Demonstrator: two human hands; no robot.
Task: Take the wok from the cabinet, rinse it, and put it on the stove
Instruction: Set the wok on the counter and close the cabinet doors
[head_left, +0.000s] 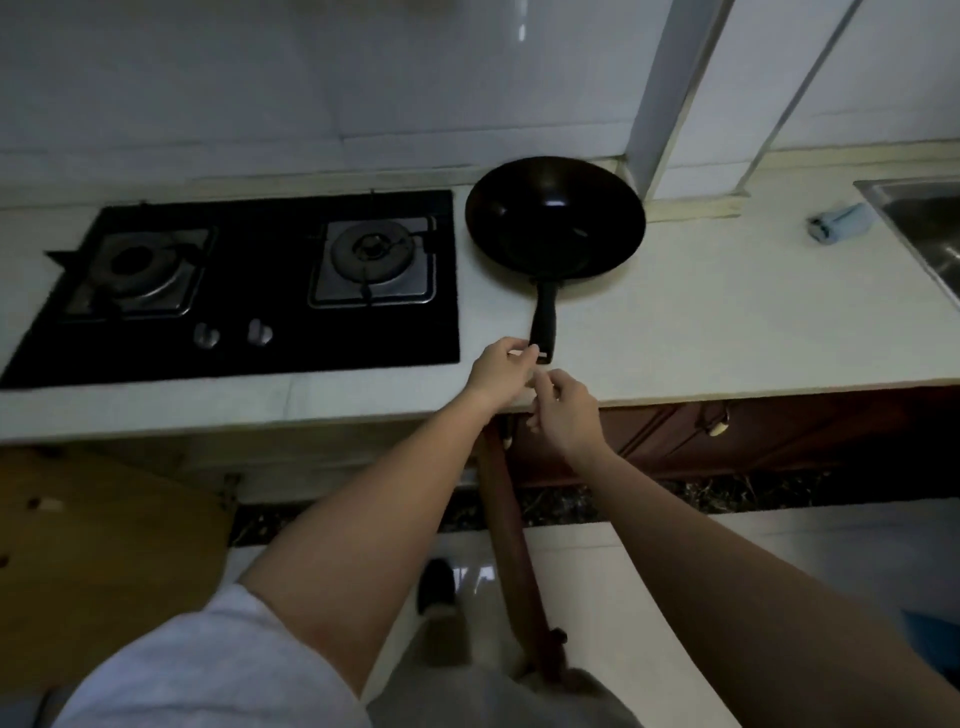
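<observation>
Head view: wok (555, 218) sits between stove (249, 291) and sink (919, 228).

This is a home kitchen: a black two-burner gas stove (234, 283) is set in the pale countertop (701, 322) left of the hands, a steel sink (919, 228) far right, brown cabinet doors (753, 431) below.

Dim kitchen, white wall tiles (260, 78) (glossy)
</observation>
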